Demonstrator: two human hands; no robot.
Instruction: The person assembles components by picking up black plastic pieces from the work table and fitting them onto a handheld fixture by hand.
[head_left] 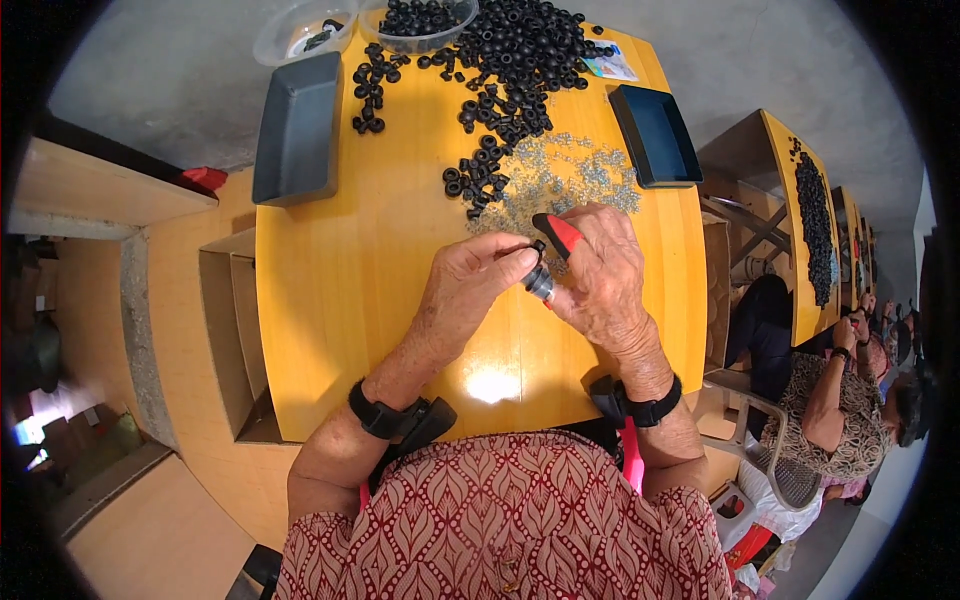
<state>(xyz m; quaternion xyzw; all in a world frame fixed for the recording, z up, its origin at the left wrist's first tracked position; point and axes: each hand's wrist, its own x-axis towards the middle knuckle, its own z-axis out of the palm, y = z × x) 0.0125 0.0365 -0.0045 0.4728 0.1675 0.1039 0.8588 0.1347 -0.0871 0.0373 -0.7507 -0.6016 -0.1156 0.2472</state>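
Observation:
Above the near middle of the table, my two hands meet. My left hand [462, 290] pinches a small black plastic part [538, 247] between thumb and fingers. Just below it, a dark cylindrical piece [538, 281] with a pale band sits between my thumbs. My right hand [605, 275] is closed around a red and black piece [560, 236] that looks like a tool handle; my fingers hide most of it. Beyond my hands lie scattered small clear pieces [580, 170] and black ring-like parts [478, 182].
A large heap of black parts [530, 45] covers the table's [340, 300] far side, beside a clear tub [420, 42]. Dark trays stand at left [297, 130] and right [655, 137]. A cardboard box [235, 340] adjoins the left edge. Another person [835, 400] sits at the right.

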